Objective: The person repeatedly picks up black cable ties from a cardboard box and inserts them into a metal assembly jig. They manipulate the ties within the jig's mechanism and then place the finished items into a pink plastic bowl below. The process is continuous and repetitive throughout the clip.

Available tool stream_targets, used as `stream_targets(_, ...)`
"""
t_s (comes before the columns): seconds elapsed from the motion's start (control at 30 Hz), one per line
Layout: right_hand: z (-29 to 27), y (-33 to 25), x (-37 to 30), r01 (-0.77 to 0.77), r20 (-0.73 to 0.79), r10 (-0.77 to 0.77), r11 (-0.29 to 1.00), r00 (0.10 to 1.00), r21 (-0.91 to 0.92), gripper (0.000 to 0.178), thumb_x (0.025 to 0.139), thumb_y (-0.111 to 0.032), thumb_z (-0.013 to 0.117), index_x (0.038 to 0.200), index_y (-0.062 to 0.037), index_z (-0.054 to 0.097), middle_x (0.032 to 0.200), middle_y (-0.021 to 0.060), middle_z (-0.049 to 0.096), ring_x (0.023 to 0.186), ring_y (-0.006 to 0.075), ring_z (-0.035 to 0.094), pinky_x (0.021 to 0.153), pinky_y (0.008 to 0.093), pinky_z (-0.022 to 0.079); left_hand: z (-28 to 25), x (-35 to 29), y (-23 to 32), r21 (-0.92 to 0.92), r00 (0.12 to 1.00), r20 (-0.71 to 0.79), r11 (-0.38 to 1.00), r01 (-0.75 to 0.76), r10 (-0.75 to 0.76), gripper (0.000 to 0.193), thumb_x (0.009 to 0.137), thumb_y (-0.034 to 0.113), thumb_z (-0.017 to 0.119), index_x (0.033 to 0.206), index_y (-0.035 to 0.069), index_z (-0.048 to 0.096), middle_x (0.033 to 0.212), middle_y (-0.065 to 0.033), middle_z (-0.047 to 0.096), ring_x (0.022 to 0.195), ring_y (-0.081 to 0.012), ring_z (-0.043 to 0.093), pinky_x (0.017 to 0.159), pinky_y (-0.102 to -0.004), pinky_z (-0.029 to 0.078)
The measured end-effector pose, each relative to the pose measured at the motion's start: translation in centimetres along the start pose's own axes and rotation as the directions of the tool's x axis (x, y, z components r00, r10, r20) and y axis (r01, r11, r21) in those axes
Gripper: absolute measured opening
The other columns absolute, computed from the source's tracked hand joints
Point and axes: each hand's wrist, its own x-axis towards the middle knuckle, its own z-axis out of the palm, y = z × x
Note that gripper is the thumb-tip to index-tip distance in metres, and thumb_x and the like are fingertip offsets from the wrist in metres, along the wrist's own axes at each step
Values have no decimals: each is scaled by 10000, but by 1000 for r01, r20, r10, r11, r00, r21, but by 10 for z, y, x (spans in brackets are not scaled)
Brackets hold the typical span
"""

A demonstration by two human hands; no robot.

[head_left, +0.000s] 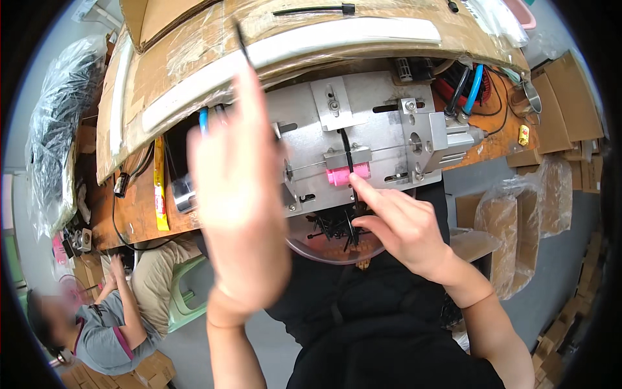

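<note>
My left hand (240, 188) is raised left of the metal jig and smeared by motion. A long thin black plastic strip (241, 40) sticks out beyond its fingers and seems held in them. My right hand (405, 227) has its index fingertip against a second black strip (346, 146), with the thumb near that strip's lower end. This strip lies lengthwise over a pink block (338, 176) at the front of the metal jig (298, 110). Below the jig's front edge, a clear bowl (311, 254) holds many small black pieces (330, 225), partly covered by my hand.
A cardboard sheet (188, 55) bearing another black strip (314, 10) overhangs the bench (116, 217). A cylinder (459, 137) sits at the jig's right, near blue tubing (476, 84). A yellow packet (159, 188) lies left. A seated person (116, 324) works at lower left.
</note>
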Motion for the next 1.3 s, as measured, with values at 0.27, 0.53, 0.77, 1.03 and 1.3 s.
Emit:
stream_targets(0.27, -26, -2, 5, -157, -220, 180, 981, 959, 115, 379, 817, 15, 703, 1191, 3, 645, 849, 126, 687, 731, 206, 682, 614, 294, 527, 25, -87, 51, 32, 923, 385, 999, -27, 12, 667, 725, -18, 601, 1365, -113, 436, 856, -78, 481, 780, -191, 513, 729, -296, 480)
stream_targets(0.53, -40, -11, 5, -252, -186, 282, 953, 941, 169, 347, 841, 43, 672, 1185, 3, 650, 859, 124, 693, 732, 184, 676, 624, 261, 519, 33, -80, 53, 115, 913, 409, 992, -49, -2, 686, 715, -22, 596, 1370, -122, 416, 882, -73, 485, 808, -193, 515, 772, -277, 484)
stream_targets(0.77, -67, -1, 77, 56, -282, -61, 998, 957, -27, 263, 862, 86, 615, 1113, 35, 675, 959, 130, 704, 855, 176, 673, 746, 250, 520, 15, -20, 40, -12, 932, 353, 997, -81, 80, 732, 738, 184, 712, 1391, -19, 450, 1039, -117, 523, 943, -259, 549, 822, -324, 496)
stream_targets(1.03, -25, 34, 321, 291, 273, -183, 851, 945, -437, 181, 794, -132, 663, 805, 46, 695, 725, 189, 679, 634, 261, 663, 596, 338, 532, 60, 113, 8, -86, 965, 200, 984, -156, 171, 218, 826, 103, 690, 945, -60, 608, 945, -231, 608, 897, -390, 589, 764, -451, 480)
stream_targets(1.3, -41, 32, 300, 306, 304, -213, 903, 929, -302, 174, 731, -9, 704, 902, 9, 684, 805, 149, 688, 753, 256, 664, 668, 349, 518, 19, 76, -1, -211, 988, 21, 966, -147, 155, 179, 748, -24, 700, 866, -29, 565, 928, -172, 575, 863, -340, 559, 743, -425, 471)
